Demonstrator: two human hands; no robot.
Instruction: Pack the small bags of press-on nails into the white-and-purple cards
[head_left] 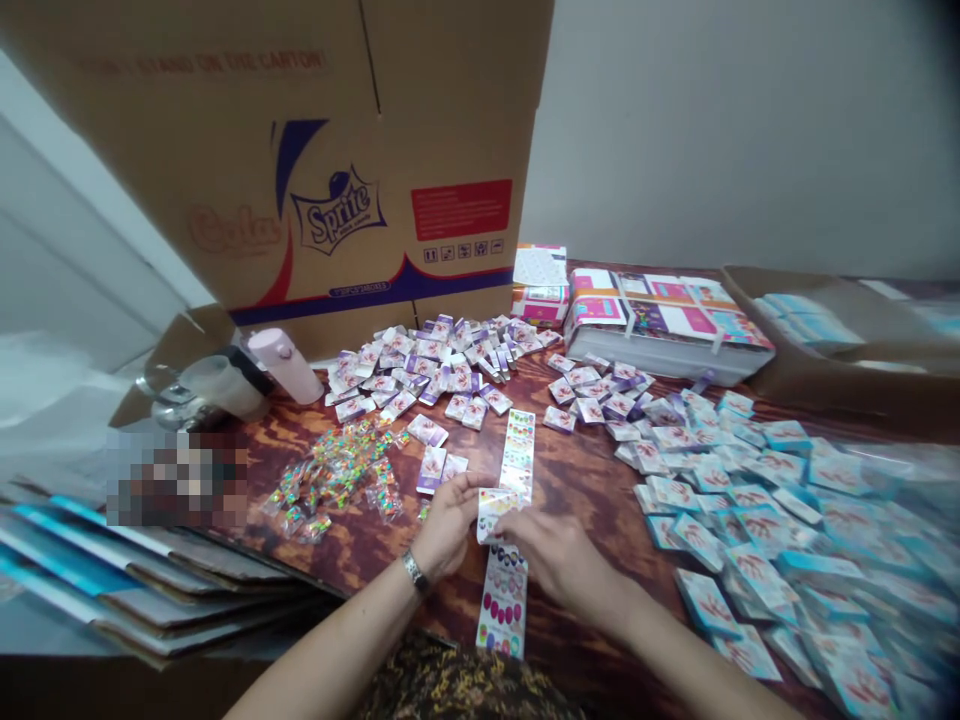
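A small piece of nail sticker sheet [489,508], printed with rows of coloured designs, is between my hands above the table. My left hand [450,525], with a band on the wrist, has its fingers closed at the piece's left edge. My right hand [559,560] pinches its right side. Beneath lies a long sticker strip [518,440], running from the table's middle toward me; I cannot tell whether the held piece is joined to it. Left of my hands sits a pile of small clear packets with colourful bits [341,470]. Two little printed boxes [433,468] lie just beyond my left hand.
Many purple-and-white boxes [442,360] are heaped before a large carton [420,120]. Blue-and-white boxes [757,520] spread across the right. Behind stand bundled printed sheets [660,310] and an open carton [825,380]. A pink bottle [285,365] and flattened cardboard [150,580] are left.
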